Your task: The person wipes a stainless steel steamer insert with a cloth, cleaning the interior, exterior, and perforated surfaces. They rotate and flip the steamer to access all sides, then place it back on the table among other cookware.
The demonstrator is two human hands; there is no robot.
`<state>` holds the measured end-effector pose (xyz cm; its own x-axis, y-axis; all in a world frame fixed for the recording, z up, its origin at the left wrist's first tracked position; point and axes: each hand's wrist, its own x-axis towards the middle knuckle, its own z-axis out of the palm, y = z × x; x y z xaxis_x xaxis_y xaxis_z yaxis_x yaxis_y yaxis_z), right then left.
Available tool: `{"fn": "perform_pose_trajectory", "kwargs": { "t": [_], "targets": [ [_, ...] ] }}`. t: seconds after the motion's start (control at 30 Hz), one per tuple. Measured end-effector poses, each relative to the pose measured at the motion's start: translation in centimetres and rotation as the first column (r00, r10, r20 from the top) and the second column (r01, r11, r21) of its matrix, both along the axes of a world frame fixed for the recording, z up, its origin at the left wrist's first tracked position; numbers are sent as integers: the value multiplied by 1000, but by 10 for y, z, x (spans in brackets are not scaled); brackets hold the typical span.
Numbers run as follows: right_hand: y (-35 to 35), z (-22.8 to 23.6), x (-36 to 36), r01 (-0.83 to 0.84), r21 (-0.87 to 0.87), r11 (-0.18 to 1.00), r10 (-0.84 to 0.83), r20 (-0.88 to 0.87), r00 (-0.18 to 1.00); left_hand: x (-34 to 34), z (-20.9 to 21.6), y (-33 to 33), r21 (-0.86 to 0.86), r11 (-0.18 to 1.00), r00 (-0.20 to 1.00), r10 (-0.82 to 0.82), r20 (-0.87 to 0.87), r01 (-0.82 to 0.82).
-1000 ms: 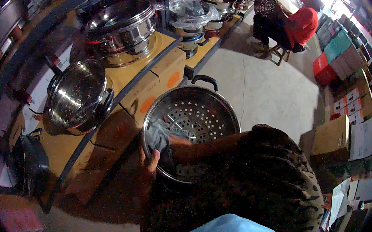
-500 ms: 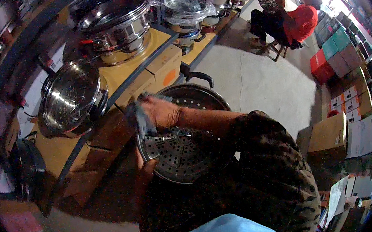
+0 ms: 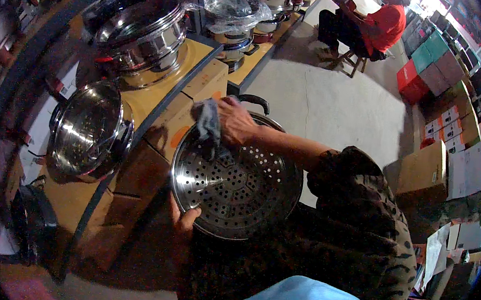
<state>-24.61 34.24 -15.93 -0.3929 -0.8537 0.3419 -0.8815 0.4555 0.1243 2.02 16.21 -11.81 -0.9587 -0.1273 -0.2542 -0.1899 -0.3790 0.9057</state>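
Note:
A round metal steamer pan [image 3: 234, 208] with a perforated bottom is held tilted over my lap. One black loop handle [image 3: 255, 100] shows at its far edge. My left hand [image 3: 184, 219] grips the near-left rim, thumb on the inside, its other fingers partly hidden below. At the far-left rim, my right hand [image 3: 237, 124] is closed on a grey cloth [image 3: 207, 122], which hangs down into the pan. My right forearm crosses above the pan's far side.
To the left, a yellow-topped shelf [image 3: 143, 103] carries a shiny perforated pan [image 3: 86, 131], a stacked steamer pot [image 3: 140, 40] and a plastic-wrapped pot [image 3: 233, 10]. Cardboard boxes sit beneath. A person in red [image 3: 385, 27] sits on a stool ahead. Stacked boxes [image 3: 426, 172] line the right.
My right hand has moved the cloth from the pan's left rim away toward the far rim. More of the perforated bottom shows now. The seated person's round item has tilted.

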Motion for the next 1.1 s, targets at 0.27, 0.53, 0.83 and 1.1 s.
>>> {"fn": "perform_pose_trajectory", "kwargs": {
  "t": [0.27, 0.53, 0.83, 1.1],
  "targets": [
    [-95, 17, 114, -363, -497, 788, 490, 150, 859, 8, -21, -25, -117, 992, 998, 57, 20, -54],
    [-22, -9, 210, -531, -378, 758, 652, 422, 630, 11, -87, -83, 896, 444, 918, 354, -179, 4],
    [31, 2, 163, -150, -395, 907, 422, 858, 294, -29, -32, -19, -149, 988, 989, 29, -143, -50],
    [1, 27, 161, -273, 30, 962, 245, 352, 903, -7, -155, -62, -456, 889, 989, -89, -117, 26]
  ]
}}
